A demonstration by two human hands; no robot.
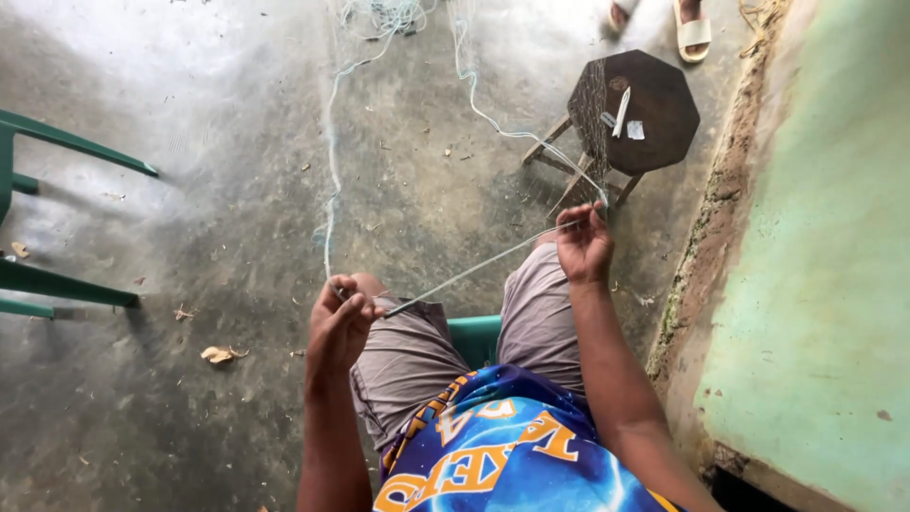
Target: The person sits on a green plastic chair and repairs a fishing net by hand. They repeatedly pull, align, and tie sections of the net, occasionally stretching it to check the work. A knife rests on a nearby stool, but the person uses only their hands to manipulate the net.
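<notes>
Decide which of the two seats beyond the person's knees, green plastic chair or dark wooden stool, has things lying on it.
The dark octagonal wooden stool, beyond the right hand, carries small white items and netting. The green plastic chair at the left edge shows nothing on it.

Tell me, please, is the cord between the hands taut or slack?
Taut: the cord runs straight from the left hand to the right hand.

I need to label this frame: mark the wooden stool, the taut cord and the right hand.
wooden stool (664, 118), head view, bare dark seat top.
taut cord (474, 270), head view, mid-span between the hands.
right hand (583, 245), head view, back of hand.
</notes>
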